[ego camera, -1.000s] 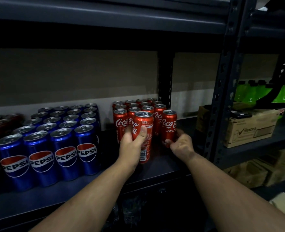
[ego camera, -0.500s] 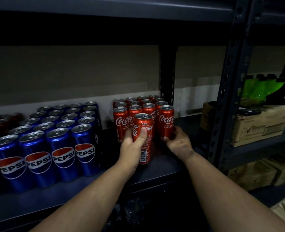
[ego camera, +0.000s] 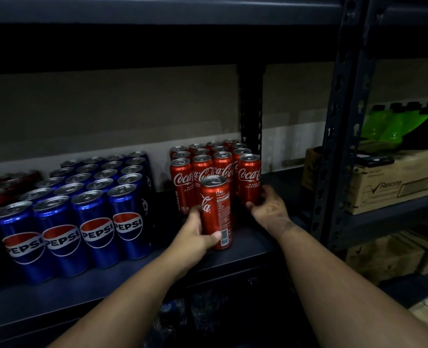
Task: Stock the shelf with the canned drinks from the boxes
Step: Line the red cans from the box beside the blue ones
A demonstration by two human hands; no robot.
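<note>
On the dark metal shelf (ego camera: 255, 244), seen from the head camera, the left hand (ego camera: 195, 234) grips a tall red Coca-Cola can (ego camera: 216, 212) low on its side, thumb across the front near the barcode. That can stands upright just in front of the block of red Coca-Cola cans (ego camera: 207, 164), apparently starting a new front row. The right hand (ego camera: 268, 207) curls its fingers round the lower part of the rightmost front can (ego camera: 249, 178) of that block, holding it against its neighbours.

Left of the red block, with a narrow gap between, a packed block of blue Pepsi cans (ego camera: 82, 204) reaches nearly to the shelf's front edge. Further left, dim reddish cans sit in shadow, too dark to identify. Right of the red block, past the perforated upright post (ego camera: 343, 136), a neighbouring shelf carries a tan cardboard carton (ego camera: 393, 182).

My judgement: stocking is well along. The blue block looks finished; the red block has several rows done, with bare shelf in front left to fill. No supply boxes are visible, so how many cans remain cannot be told.
</note>
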